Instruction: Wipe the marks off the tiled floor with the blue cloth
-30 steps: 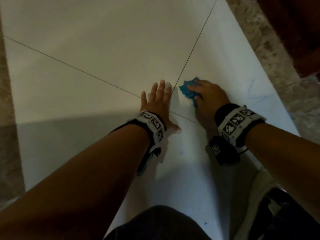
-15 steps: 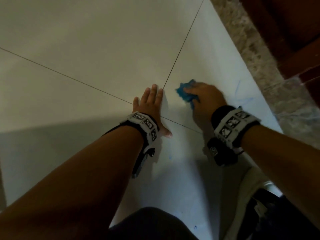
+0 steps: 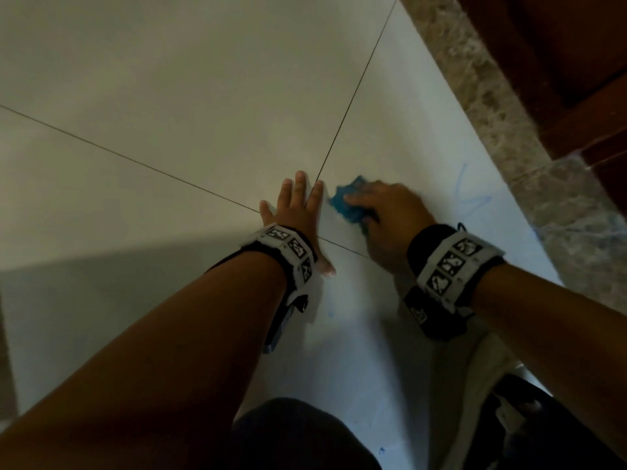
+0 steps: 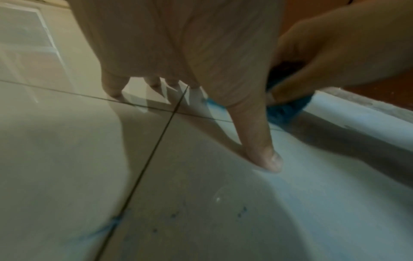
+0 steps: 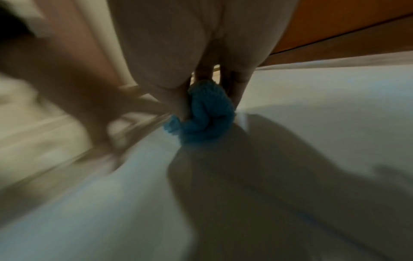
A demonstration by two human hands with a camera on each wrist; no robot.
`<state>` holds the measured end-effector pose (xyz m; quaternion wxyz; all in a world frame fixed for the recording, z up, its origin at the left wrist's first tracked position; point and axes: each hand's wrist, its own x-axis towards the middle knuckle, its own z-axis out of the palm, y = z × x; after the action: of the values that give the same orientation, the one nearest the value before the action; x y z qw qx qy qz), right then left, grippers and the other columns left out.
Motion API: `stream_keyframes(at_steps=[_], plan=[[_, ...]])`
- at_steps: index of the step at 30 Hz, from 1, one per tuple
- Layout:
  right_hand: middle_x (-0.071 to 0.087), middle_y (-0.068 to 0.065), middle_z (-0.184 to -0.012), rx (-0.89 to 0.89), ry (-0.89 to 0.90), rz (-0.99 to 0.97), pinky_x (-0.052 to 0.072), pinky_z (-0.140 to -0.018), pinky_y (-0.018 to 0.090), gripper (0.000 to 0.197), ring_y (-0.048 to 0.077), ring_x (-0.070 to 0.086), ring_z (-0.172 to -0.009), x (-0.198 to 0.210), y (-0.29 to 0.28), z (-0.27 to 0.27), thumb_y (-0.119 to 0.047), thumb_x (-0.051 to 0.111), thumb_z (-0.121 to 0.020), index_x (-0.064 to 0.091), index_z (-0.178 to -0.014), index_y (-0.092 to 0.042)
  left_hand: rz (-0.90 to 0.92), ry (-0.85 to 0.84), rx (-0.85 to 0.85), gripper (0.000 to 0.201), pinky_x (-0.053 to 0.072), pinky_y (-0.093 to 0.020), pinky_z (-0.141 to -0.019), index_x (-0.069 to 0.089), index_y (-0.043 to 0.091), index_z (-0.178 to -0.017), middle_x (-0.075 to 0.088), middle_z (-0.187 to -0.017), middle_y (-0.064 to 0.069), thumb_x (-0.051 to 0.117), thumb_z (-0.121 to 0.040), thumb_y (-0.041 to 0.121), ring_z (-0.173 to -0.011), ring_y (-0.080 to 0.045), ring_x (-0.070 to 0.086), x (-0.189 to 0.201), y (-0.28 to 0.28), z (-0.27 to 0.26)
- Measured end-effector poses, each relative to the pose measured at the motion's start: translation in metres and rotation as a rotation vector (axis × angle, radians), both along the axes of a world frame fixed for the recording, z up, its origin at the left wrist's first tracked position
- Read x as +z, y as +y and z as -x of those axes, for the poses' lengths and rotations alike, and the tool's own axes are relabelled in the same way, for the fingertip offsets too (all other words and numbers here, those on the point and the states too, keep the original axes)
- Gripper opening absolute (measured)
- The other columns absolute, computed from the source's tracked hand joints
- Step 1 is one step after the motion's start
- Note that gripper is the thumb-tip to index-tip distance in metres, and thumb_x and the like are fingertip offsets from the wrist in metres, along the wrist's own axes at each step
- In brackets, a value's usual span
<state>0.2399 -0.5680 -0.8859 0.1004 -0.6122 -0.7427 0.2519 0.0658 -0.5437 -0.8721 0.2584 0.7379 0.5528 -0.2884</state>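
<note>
Pressing flat on the floor [image 3: 169, 96], the left hand [image 3: 298, 212] has its fingers straight & spread, thumb out to the side, palm over the crossing of the grout lines [image 3: 353, 86]. Right hand [image 3: 390, 218] sits just beside it, fingers curled over the bunched blue cloth [image 3: 349, 206], holding it down on the tile.

Head view: cloth pokes out from under the right fingertips toward the left hand, close but not touching it. Blue marks [image 3: 470, 195] show on the tile to the right of the right hand, near the speckled stone border [image 3: 502, 106]; brown wood [image 3: 559, 45] lies beyond that.

Left wrist view adds what the head cam doesn't catch: small blue specks & a smear [image 4: 111, 224] on the grout line close to the wrist, plus the thumb tip planted on the tile.

Right wrist view, blurred: cloth [image 5: 203, 114] wadded under the palm betw. thumb & fingers, touching the floor. Marks can't be made out there.
</note>
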Motion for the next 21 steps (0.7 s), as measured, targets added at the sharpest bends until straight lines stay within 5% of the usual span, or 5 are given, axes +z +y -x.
stream_keyframes(at_steps=[4, 6, 11, 18, 21], plan=[[0.057, 0.012, -0.130, 0.418, -0.031, 0.024, 0.046, -0.097, 0.042, 0.046, 0.037, 0.058, -0.111, 0.002, -0.014, 0.008, -0.002, 0.064, -0.075, 0.063, -0.119, -0.014, 0.038, 0.015, -0.002, 0.153, -0.001, -0.059, -0.116, -0.031, 0.024, -0.145, -0.040, -0.151, -0.005, 0.084, -0.053, 0.061, -0.143, -0.029, -0.027, 0.000, 0.000, 0.000], [0.058, 0.012, -0.130, 0.355, -0.030, 0.012, 0.042, -0.099, 0.038, 0.046, 0.035, 0.057, -0.112, 0.000, -0.003, -0.005, -0.002, 0.063, -0.074, 0.064, -0.119, -0.014, 0.042, 0.012, -0.005, 0.154, -0.001, -0.059, -0.116, -0.032, 0.024, -0.145, -0.041, -0.150, -0.005, 0.084, -0.052, 0.062, -0.143, -0.028, -0.028, 0.001, 0.000, 0.000], [0.053, 0.021, -0.131, -0.132, 0.129, 0.005, 0.034, -0.101, 0.019, 0.043, 0.035, 0.052, -0.119, -0.004, 0.019, -0.025, -0.011, 0.055, -0.079, 0.061, -0.120, -0.002, 0.035, -0.005, 0.008, 0.154, -0.001, -0.060, -0.115, -0.031, 0.025, -0.145, -0.039, -0.152, -0.003, 0.085, -0.051, 0.060, -0.143, -0.027, -0.026, 0.000, -0.001, 0.002], [0.059, 0.006, -0.129, 0.176, 0.026, -0.055, 0.045, -0.100, 0.041, 0.039, 0.031, 0.056, -0.115, -0.010, -0.029, 0.016, -0.005, 0.065, -0.079, 0.065, -0.117, -0.016, 0.004, 0.008, -0.001, 0.154, 0.003, -0.059, -0.115, -0.029, 0.025, -0.146, -0.037, -0.153, -0.004, 0.084, -0.049, 0.063, -0.144, -0.028, -0.023, -0.003, 0.000, 0.002], [0.058, 0.007, -0.129, 0.183, -0.002, -0.029, 0.041, -0.101, 0.035, 0.044, 0.031, 0.056, -0.114, -0.004, -0.022, 0.006, -0.002, 0.065, -0.076, 0.065, -0.117, -0.017, 0.003, 0.009, 0.002, 0.154, 0.003, -0.060, -0.115, -0.029, 0.025, -0.146, -0.037, -0.153, -0.004, 0.085, -0.049, 0.063, -0.145, -0.028, -0.023, -0.002, 0.001, 0.000]])
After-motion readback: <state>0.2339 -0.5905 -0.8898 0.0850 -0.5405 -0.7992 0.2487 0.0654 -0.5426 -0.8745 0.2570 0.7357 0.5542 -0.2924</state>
